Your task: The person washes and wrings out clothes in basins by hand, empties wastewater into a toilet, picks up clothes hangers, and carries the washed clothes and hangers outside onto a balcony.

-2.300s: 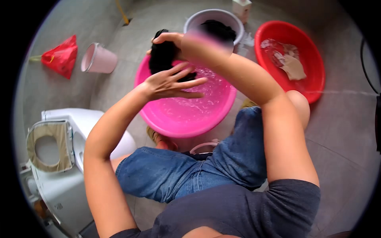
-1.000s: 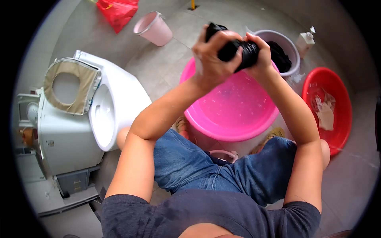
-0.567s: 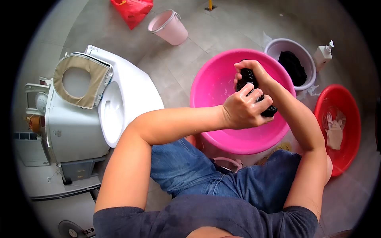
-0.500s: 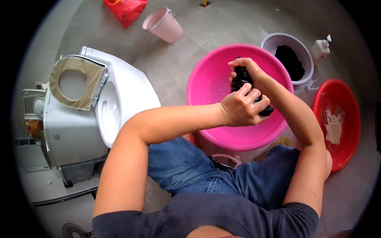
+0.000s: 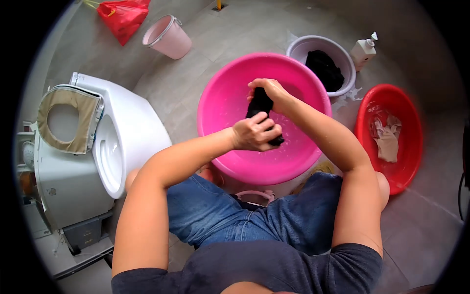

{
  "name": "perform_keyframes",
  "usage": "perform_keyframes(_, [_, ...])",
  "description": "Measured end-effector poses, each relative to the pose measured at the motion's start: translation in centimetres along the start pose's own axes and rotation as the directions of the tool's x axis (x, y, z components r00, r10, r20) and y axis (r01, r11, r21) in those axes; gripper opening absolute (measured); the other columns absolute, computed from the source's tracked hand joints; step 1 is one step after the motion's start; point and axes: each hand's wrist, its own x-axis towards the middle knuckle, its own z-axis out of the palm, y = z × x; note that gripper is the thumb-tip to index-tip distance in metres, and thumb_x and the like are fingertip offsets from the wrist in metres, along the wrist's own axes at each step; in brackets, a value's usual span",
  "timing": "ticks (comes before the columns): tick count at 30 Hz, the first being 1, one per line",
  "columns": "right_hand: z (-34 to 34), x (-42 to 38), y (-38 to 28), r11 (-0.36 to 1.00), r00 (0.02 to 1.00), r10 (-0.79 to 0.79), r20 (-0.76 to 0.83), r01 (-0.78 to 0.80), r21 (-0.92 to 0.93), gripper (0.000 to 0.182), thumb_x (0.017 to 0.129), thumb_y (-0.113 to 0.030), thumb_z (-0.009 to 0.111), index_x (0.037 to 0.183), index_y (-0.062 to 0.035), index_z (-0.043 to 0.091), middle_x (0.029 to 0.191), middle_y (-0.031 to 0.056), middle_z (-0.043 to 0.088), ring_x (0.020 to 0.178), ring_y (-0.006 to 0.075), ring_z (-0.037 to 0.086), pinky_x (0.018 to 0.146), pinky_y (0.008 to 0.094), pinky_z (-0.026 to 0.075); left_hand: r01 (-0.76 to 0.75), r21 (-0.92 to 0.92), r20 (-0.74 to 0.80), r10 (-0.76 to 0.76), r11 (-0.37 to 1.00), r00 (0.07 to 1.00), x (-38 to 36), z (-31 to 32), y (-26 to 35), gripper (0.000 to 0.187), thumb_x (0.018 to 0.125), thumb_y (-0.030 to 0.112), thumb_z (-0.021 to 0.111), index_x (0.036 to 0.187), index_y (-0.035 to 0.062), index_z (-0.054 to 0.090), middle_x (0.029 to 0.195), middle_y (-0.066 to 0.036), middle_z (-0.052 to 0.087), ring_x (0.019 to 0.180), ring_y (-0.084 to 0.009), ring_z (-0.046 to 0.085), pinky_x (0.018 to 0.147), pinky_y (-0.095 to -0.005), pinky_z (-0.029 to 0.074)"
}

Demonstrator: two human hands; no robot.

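A wet black cloth (image 5: 260, 102) is held up over the large pink basin (image 5: 215, 147). My left hand (image 5: 257, 132) is closed around its lower end, near the middle of the basin, with a bit of cloth sticking out below the fingers. Farther from my body, my right hand (image 5: 270, 93) grips the upper end of the same cloth. Between the two hands the cloth hangs in a short, bunched length. A little water with bubbles shows on the basin's floor beneath.
Behind the pink basin stands a pale purple basin (image 5: 346, 63) with black cloth, beside a white pump bottle (image 5: 363, 53). A red basin (image 5: 411, 142) with light-coloured cloth is at right. A white toilet (image 5: 142, 125), pink bucket (image 5: 172, 40) and red bag (image 5: 123, 18) are at left.
The view has turned, so the surroundings sit farther left. Both hands still grip the black cloth, which looks less tightly twisted and less glossy than before.
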Motion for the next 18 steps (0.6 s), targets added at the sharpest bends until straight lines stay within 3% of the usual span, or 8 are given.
perform_keyframes(2, [-0.6,-0.1,-1.2,0.996,1.000,-0.022,-0.016,0.023,0.090,0.021,0.080,-0.018,0.065,0.093,-0.0049,0.055,0.084,0.0113,0.060,0.077,0.0222,0.061,0.072,0.0355,0.052,0.108,-0.057,-0.139,-0.115,0.993,0.984,-0.4,-0.3,-1.9,0.016,0.065,0.017,0.072,0.074,0.0111,0.060,0.085,-0.003,0.053,0.072,-0.0178,0.055,0.067,-0.0337,0.048])
perform_keyframes(5, [-3.1,-0.1,-3.7,0.976,0.988,-0.136,0.077,0.121,0.180,0.028,0.083,-0.021,0.063,0.104,-0.0065,0.053,0.095,0.0136,0.062,0.092,0.0245,0.061,0.086,0.0400,0.049,0.314,0.045,-0.264,-0.292,0.948,0.919,0.4,-0.9,-4.4,0.034,0.063,0.008,0.072,0.094,0.0184,0.064,0.106,-0.009,0.048,0.088,-0.0285,0.056,0.075,-0.0387,0.050])
perform_keyframes(7, [-5.7,0.5,-5.7,0.918,0.971,-0.234,0.048,0.204,0.340,0.026,0.082,-0.022,0.062,0.101,-0.0057,0.054,0.093,0.0138,0.062,0.089,0.0269,0.062,0.084,0.0422,0.050,0.542,-0.092,-0.243,-0.546,0.836,0.802,1.6,-1.0,-5.6,0.061,0.065,0.008,0.071,0.122,0.0219,0.052,0.126,-0.017,0.033,0.110,-0.0352,0.046,0.090,-0.0434,0.045])
perform_keyframes(9, [-8.7,0.2,-8.7,0.817,0.921,-0.387,-0.055,0.370,0.442,0.023,0.080,-0.021,0.062,0.094,-0.0051,0.054,0.089,0.0137,0.062,0.084,0.0298,0.063,0.082,0.0456,0.051,0.702,-0.236,-0.222,-0.741,0.671,0.634,3.4,-2.1,-6.1,0.071,0.071,0.011,0.068,0.135,0.0233,0.039,0.137,-0.019,0.023,0.116,-0.0391,0.043,0.094,-0.0450,0.043])
perform_keyframes(12, [-10.7,-3.0,-12.5,0.674,0.801,-0.512,-0.311,0.599,0.433,0.018,0.078,-0.021,0.060,0.088,-0.0061,0.054,0.087,0.0126,0.061,0.085,0.0319,0.061,0.083,0.0531,0.049,0.830,-0.448,-0.054,-0.937,0.331,0.345,2.6,-1.7,-6.5,0.079,0.075,0.014,0.065,0.143,0.0262,0.028,0.142,-0.021,0.017,0.115,-0.0413,0.046,0.096,-0.0456,0.043])
perform_keyframes(13, [-11.8,-3.4,-13.3,0.649,0.757,-0.528,-0.385,0.652,0.392,0.019,0.078,-0.021,0.060,0.088,-0.0060,0.054,0.088,0.0127,0.060,0.087,0.0325,0.060,0.083,0.0559,0.048,0.862,-0.456,0.044,-0.962,0.220,0.269,1.8,-1.5,-6.5,0.075,0.073,0.015,0.065,0.141,0.0224,0.033,0.139,-0.022,0.027,0.112,-0.0391,0.049,0.096,-0.0426,0.043])
perform_keyframes(16, [-15.8,-2.5,-14.5,0.536,0.644,-0.575,-0.505,0.763,0.362,0.028,0.079,-0.022,0.059,0.100,-0.0051,0.052,0.102,0.0144,0.056,0.098,0.0344,0.056,0.084,0.0617,0.046,0.920,-0.258,0.153,-0.928,0.295,0.340,-4.6,1.6,-6.5,0.070,0.073,0.018,0.062,0.139,0.0185,0.037,0.137,-0.022,0.031,0.121,-0.0395,0.042,0.096,-0.0430,0.042])
perform_keyframes(18, [-17.1,-2.4,-13.4,0.544,0.589,-0.590,-0.552,0.796,0.267,0.040,0.079,-0.022,0.060,0.113,-0.0050,0.046,0.111,0.0149,0.053,0.103,0.0357,0.054,0.084,0.0627,0.044,0.965,-0.104,0.268,-0.928,0.240,0.260,-8.6,2.3,-5.2,0.068,0.071,0.020,0.062,0.136,0.0151,0.041,0.136,-0.021,0.035,0.122,-0.0386,0.040,0.100,-0.0445,0.037])
